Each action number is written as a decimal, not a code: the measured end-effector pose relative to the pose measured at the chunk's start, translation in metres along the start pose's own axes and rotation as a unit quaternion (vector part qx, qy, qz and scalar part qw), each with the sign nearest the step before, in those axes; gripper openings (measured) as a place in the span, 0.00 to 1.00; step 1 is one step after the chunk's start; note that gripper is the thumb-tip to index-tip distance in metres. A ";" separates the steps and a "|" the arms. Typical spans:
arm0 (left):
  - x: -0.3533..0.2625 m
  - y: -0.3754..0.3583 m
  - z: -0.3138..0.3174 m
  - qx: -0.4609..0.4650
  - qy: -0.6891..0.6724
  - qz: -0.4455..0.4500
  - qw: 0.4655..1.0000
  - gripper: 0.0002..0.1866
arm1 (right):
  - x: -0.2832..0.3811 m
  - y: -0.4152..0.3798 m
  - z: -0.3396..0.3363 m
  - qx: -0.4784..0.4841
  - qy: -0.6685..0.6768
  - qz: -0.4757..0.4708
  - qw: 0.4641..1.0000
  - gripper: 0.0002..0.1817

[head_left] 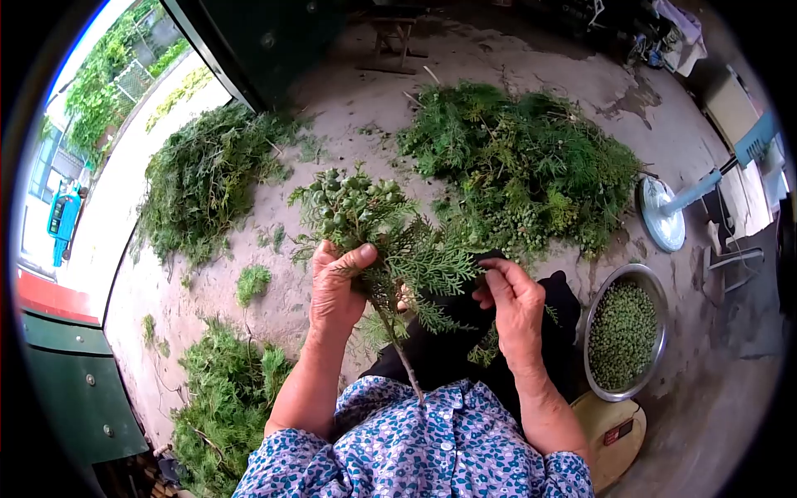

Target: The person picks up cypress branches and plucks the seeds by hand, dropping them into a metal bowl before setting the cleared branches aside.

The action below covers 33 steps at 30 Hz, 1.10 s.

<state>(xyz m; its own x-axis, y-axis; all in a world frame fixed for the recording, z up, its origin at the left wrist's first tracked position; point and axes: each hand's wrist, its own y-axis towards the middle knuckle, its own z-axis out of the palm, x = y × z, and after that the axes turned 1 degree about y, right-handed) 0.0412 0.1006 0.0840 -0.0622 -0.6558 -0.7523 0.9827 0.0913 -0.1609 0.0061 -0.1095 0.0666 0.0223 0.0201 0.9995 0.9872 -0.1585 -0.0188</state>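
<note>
My left hand (338,282) is closed around a conifer branch (398,340), its thumb pressed on the stem just below a cluster of round green cones (340,203). The bare lower stem points down to my shirt. Flat, scaly leaf sprays (432,266) fan out to the right of the stem. At the tip of these sprays, my right hand (510,307) pinches a leafy sprig between thumb and forefinger; its other fingers are curled and partly hidden.
Heaps of cut conifer branches lie ahead right (515,158), ahead left (207,174) and near left (220,398). On my right, a metal basin (660,332) holds many green cones, beside a round wooden board (610,469) and a light-blue stand (664,220).
</note>
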 end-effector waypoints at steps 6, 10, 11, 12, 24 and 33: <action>0.005 -0.001 0.005 0.014 0.014 -0.013 1.000 0.17 | 0.015 0.024 0.000 0.096 0.280 0.186 0.937 0.14; 0.007 0.002 0.005 0.021 -0.003 -0.018 1.000 0.15 | 0.014 0.027 0.001 0.118 0.269 0.163 0.942 0.12; 0.007 0.004 0.005 0.021 0.005 -0.032 0.999 0.19 | 0.011 0.029 0.000 0.111 0.266 0.151 0.946 0.11; 0.007 0.007 0.008 0.016 0.000 -0.028 0.999 0.19 | 0.010 0.030 -0.001 0.105 0.263 0.137 0.949 0.11; 0.018 0.019 0.052 0.115 0.029 -0.035 0.992 0.18 | 0.021 0.045 -0.017 -0.153 0.181 -0.042 0.970 0.05; 0.007 0.028 0.038 0.167 -0.005 -0.019 0.986 0.17 | 0.022 0.042 -0.067 -0.076 0.364 0.017 0.928 0.03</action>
<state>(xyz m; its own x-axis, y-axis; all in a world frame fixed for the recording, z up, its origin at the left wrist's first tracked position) 0.0751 0.0700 0.0983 -0.0993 -0.6614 -0.7434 0.9826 -0.1831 0.0317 0.0372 -0.1823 0.0892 -0.1148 -0.6505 0.7507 0.9530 -0.2854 -0.1016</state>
